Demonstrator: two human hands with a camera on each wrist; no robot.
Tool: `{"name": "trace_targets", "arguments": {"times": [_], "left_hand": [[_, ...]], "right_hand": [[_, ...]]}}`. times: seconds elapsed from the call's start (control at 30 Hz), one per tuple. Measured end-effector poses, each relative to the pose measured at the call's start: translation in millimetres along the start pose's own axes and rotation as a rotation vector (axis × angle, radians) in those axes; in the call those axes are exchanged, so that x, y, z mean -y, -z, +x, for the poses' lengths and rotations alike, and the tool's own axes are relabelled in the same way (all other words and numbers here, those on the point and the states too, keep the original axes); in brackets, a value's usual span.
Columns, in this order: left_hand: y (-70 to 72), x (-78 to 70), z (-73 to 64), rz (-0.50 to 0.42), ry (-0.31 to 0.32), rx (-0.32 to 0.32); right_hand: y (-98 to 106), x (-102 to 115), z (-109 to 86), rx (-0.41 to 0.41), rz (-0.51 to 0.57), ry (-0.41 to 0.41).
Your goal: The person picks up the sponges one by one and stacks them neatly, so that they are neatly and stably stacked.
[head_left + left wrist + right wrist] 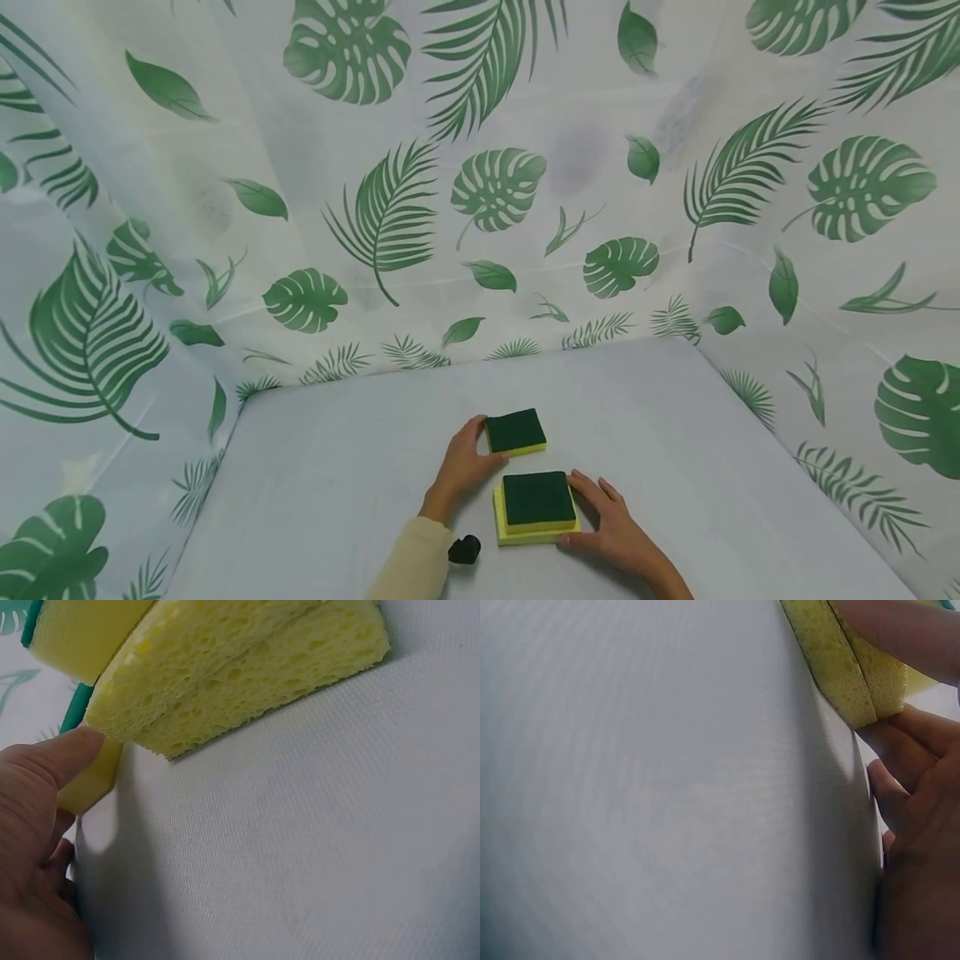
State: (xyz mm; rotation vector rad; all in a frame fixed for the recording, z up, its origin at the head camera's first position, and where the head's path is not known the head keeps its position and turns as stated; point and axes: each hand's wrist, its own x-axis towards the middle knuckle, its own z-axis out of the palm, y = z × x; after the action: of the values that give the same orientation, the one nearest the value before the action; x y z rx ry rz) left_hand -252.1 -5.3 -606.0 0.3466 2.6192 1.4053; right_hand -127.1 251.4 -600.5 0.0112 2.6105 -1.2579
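Note:
My left hand [461, 462] holds a sponge [516, 432] with a dark green top and yellow body at its left end, thumb at the front and fingers behind. Nearer to me lies a stack, with a green-topped yellow sponge [537, 500] on a wider yellow sponge [517, 539]. My right hand [615, 533] grips the stack's right side, thumb at the front corner and fingers at the back. In the right wrist view, the thumb lies across the yellow layers [840, 675]. The left wrist view shows the stack's porous yellow side [247, 682] close up.
A white cloth-covered table [337, 483] lies under everything. White curtains [540, 108] with green leaves enclose it at the back and sides. A small black object [465, 549] is beside the left sleeve [416, 560].

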Motion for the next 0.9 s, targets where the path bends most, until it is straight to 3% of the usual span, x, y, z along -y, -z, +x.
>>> {"name": "trace_targets", "arguments": {"times": [0.23,0.57,0.9], "left_hand": [[5.5,-2.2,-2.6,-0.026,0.047,-0.01],[14.7,-3.7,-5.3,-0.038,-0.012,-0.028],[30.1,-24.4,-6.6,-0.108,-0.076,-0.014]], "right_hand": [[-1,0,-0.3,0.002,0.011,-0.01],[0,-2,-0.6,-0.004,0.005,0.028],[3,-4,-2.3,-0.002,0.024,0.064]]}}
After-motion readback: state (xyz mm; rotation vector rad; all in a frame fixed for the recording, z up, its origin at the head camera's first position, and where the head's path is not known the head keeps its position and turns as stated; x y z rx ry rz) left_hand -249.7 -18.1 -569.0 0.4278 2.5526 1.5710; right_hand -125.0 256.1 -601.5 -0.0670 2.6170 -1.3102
